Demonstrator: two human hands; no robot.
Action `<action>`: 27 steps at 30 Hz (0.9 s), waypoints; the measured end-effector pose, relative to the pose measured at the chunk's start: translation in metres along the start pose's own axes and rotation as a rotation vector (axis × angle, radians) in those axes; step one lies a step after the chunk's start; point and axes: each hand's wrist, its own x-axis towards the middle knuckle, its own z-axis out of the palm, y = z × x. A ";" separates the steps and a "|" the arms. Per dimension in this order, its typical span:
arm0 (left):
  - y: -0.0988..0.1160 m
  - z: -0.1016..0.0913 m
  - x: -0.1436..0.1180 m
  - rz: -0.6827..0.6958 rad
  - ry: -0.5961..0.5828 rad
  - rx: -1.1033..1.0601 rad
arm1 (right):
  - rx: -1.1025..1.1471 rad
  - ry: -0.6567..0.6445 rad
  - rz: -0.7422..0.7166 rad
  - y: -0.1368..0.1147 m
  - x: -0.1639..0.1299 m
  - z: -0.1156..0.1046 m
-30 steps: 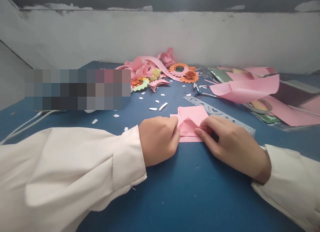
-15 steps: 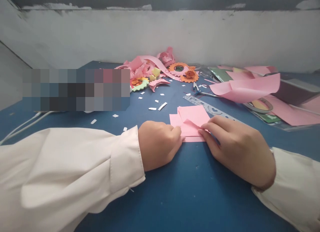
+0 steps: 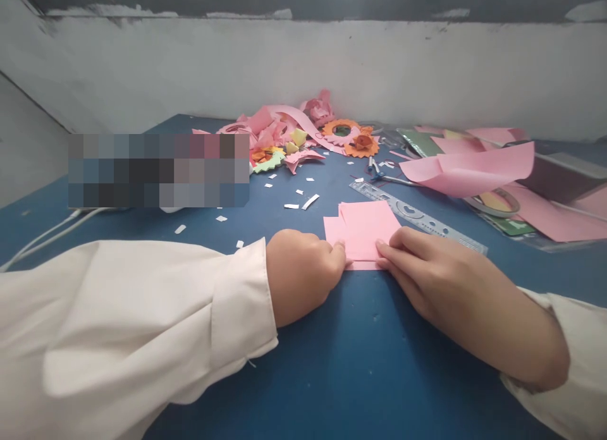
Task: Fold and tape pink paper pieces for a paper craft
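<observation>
Flattened since the earlier frame, the raised flap of the pink paper [image 3: 364, 228] now lies level on my blue table [image 3: 360, 358], just before the ruler [image 3: 417, 217]. Left hand [image 3: 303, 275]: curled nearly into a fist, its fingertips pressing the paper's near left edge. Right hand [image 3: 436, 275]: fingers extended and flat, tips resting on the paper's near right edge; I see it gripping nothing. Paper scraps [image 3: 298, 136] and pink sheets [image 3: 467, 168] lie well beyond
</observation>
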 end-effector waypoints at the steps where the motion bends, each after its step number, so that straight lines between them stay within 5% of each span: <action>1: 0.001 -0.001 -0.001 0.024 0.013 0.022 | -0.062 -0.005 -0.042 0.000 0.000 -0.001; 6: 0.003 -0.002 -0.003 0.099 0.093 0.085 | -0.305 0.015 -0.153 -0.004 -0.001 -0.005; 18: 0.000 0.001 -0.005 0.058 0.137 0.067 | -0.141 0.039 -0.099 -0.005 0.000 -0.005; 27: -0.001 0.001 -0.005 0.061 0.147 0.073 | -0.088 0.136 -0.204 0.001 0.004 -0.001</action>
